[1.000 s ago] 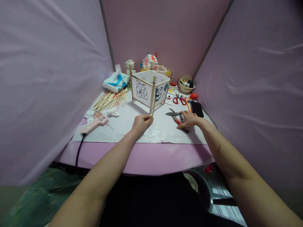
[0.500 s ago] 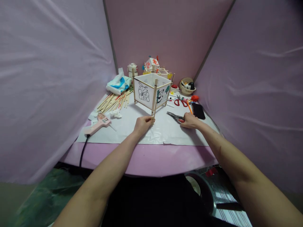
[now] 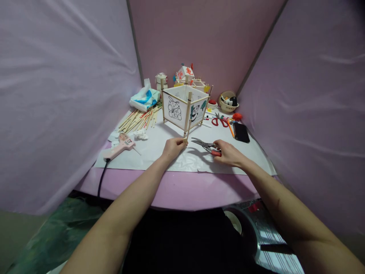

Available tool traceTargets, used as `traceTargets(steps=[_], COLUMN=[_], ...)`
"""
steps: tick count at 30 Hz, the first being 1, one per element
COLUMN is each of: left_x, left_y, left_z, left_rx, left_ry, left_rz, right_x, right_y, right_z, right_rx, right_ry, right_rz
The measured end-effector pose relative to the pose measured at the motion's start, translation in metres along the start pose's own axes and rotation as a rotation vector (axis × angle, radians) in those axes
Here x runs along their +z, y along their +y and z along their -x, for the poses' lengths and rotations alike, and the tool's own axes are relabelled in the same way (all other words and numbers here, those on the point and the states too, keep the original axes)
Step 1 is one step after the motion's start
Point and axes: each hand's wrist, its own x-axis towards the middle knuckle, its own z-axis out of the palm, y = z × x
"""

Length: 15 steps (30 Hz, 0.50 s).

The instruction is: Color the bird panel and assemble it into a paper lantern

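A square lantern [image 3: 179, 122] of wooden sticks and white panels stands mid-table, with a line-drawn rabbit and a panda on its near sides. My left hand [image 3: 172, 149] pinches the foot of its near corner post. A thinner stick [image 3: 189, 128] runs up beside that post, its lower end at my fingertips. My right hand [image 3: 229, 153] grips red-handled pliers [image 3: 203, 143] just above the white sheet. Their jaws are slightly parted and point left at the post's foot, apart from it.
Left lie a pink glue gun [image 3: 119, 148] with a black cord, loose sticks [image 3: 138, 121] and a tissue pack [image 3: 145, 99]. Red-handled scissors [image 3: 218, 121], an orange pen [image 3: 230, 128], a black phone [image 3: 241, 133] and a bowl [image 3: 228, 106] are on the right. Another decorated model [image 3: 185, 74] stands behind.
My right hand has lifted the pliers and brought them left and closer to the post's foot; their jaws have parted more. My left hand keeps its pinch at the post.
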Motion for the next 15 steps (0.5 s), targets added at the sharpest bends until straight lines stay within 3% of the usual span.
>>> traceTargets(steps=[15], left_x=[-0.001], left_y=[0.000], left_z=[-0.001], left_rx=[0.067], left_ry=[-0.017], left_rz=[-0.061], right_x=[-0.005], right_y=[-0.029], right_z=[-0.014], right_rx=[-0.002], right_ry=[-0.031], right_rz=[0.097])
